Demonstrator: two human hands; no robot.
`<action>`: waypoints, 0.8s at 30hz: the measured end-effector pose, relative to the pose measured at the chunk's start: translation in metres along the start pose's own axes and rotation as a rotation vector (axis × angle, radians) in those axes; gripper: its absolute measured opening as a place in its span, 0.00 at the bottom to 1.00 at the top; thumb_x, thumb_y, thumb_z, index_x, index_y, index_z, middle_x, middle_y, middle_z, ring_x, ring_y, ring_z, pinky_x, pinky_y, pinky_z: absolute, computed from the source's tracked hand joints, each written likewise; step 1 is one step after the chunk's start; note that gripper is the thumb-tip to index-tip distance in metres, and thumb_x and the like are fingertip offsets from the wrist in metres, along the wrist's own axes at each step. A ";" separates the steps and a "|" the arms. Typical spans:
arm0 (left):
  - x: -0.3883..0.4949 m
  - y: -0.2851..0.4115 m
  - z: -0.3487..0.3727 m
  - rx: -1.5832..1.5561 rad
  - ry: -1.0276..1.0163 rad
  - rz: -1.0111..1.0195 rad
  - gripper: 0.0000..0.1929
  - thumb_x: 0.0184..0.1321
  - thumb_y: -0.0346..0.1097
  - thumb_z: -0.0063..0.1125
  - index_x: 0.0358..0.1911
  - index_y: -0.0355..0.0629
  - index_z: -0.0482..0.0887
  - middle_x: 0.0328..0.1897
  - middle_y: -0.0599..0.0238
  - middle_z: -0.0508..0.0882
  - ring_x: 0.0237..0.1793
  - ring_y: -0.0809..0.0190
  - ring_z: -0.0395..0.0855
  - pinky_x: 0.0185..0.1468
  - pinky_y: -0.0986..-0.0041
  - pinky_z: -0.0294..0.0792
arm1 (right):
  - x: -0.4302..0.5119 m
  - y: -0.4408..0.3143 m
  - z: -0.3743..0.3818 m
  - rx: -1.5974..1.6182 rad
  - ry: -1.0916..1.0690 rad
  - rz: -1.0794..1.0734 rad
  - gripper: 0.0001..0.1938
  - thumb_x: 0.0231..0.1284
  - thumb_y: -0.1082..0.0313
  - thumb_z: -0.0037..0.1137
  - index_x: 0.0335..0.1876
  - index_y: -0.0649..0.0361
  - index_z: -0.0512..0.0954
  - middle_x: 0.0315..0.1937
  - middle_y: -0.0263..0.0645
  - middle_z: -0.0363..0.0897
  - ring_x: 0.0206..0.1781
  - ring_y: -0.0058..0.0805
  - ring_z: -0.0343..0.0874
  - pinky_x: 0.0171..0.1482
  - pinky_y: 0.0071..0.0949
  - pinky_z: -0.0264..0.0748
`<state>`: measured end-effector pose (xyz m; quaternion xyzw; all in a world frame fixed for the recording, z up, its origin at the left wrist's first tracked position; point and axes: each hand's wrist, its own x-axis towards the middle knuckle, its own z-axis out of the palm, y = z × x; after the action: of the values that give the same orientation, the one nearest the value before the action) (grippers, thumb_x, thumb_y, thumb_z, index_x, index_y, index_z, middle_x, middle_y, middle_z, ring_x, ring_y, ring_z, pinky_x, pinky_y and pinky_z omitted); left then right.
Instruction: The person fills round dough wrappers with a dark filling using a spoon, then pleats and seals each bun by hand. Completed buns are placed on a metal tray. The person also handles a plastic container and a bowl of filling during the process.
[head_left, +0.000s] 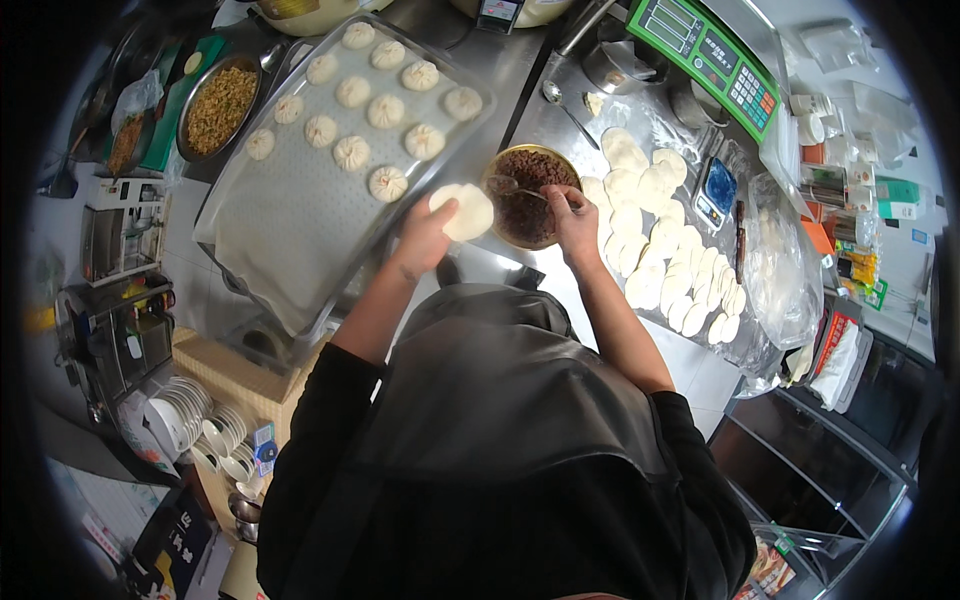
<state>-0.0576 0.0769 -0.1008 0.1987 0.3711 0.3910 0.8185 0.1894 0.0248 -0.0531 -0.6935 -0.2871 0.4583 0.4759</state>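
A flat round dough wrapper (469, 213) rests in my left hand (425, 236), the thumb laid over its edge. My right hand (574, 225) grips the handle of a metal spoon (504, 184), whose bowl is over dark brown filling (534, 166) in a round metal bowl (571, 156). To the left, a lined tray (262, 232) carries several pleated buns (386, 111) in rows. Many more dough wrappers (651, 187) lie overlapping on the steel worktop to the right of the bowl.
A green price scale (705, 60) stands at the back right, near a small digital scale (718, 187). A second spoon (566, 109) lies behind the wrappers. Beyond the tray is a bowl of chopped filling (222, 109). A clear plastic bag (784, 262) sits at the right edge.
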 end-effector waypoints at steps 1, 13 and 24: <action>0.000 -0.001 0.000 -0.017 -0.014 -0.002 0.19 0.71 0.28 0.54 0.64 0.33 0.74 0.60 0.55 0.82 0.59 0.54 0.83 0.63 0.58 0.77 | -0.003 0.000 0.000 0.044 -0.018 0.019 0.11 0.75 0.65 0.58 0.49 0.66 0.82 0.27 0.29 0.77 0.24 0.14 0.70 0.27 0.19 0.68; 0.010 -0.013 -0.021 -0.157 0.007 -0.138 0.18 0.68 0.25 0.53 0.61 0.33 0.76 0.61 0.52 0.83 0.62 0.49 0.82 0.69 0.53 0.71 | -0.054 0.010 -0.016 -0.569 -0.081 -0.702 0.14 0.59 0.80 0.65 0.51 0.58 0.84 0.31 0.41 0.74 0.33 0.38 0.78 0.38 0.34 0.77; 0.018 -0.015 -0.010 0.053 0.026 -0.217 0.18 0.72 0.31 0.52 0.62 0.34 0.77 0.60 0.56 0.84 0.61 0.53 0.83 0.66 0.57 0.73 | -0.035 -0.007 -0.030 -0.644 0.049 -0.876 0.18 0.58 0.80 0.65 0.54 0.60 0.82 0.37 0.42 0.81 0.37 0.39 0.82 0.39 0.34 0.80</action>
<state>-0.0506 0.0819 -0.1249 0.1741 0.4113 0.2927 0.8455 0.2027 -0.0137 -0.0305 -0.6304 -0.6639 0.0897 0.3921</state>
